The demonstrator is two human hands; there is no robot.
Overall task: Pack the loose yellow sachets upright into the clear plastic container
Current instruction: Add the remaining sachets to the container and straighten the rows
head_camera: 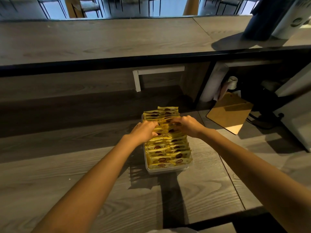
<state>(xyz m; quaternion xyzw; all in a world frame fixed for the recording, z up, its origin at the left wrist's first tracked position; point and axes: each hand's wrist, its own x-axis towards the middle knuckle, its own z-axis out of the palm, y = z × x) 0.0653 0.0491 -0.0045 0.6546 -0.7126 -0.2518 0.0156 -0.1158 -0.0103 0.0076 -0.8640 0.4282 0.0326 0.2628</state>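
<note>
- Directly beneath both hands: clear plastic container point(165, 170) on the table point(84, 182), with its long axis running straight away from the person.
- Left hand point(144, 132) is over the container's left side and right hand point(187, 125) over its right side. Both are past mid-length, the right set slightly farther out.
- Yellow sachets point(166, 148) stand on edge inside, packed face to face. Each pack's long axis runs crosswise, from one hand toward the other, at right angles to the container's.
- Packed rows lie on the wrist side of the hands, and a shorter group stands beyond the knuckles, its farthest pack riding higher than the rest.
- Left hand: palm down, fingers curled over the left ends of the packs, fingertips buried among them.
- Right hand: a mirror pose, fingers curled over the right ends.
- Both appear to grip opposite ends of the same few sachets. How many, I cannot tell.
- Neither hand is the nearer one, since both already touch the packs. Forearms converge from the near side, wrists bent slightly down.
- Judgement: a bundle is being seated between the near and far rows.
- The next move depends on keeping the packs crosswise and pressing straight down. Any tilt risks them slumping flat.
</note>
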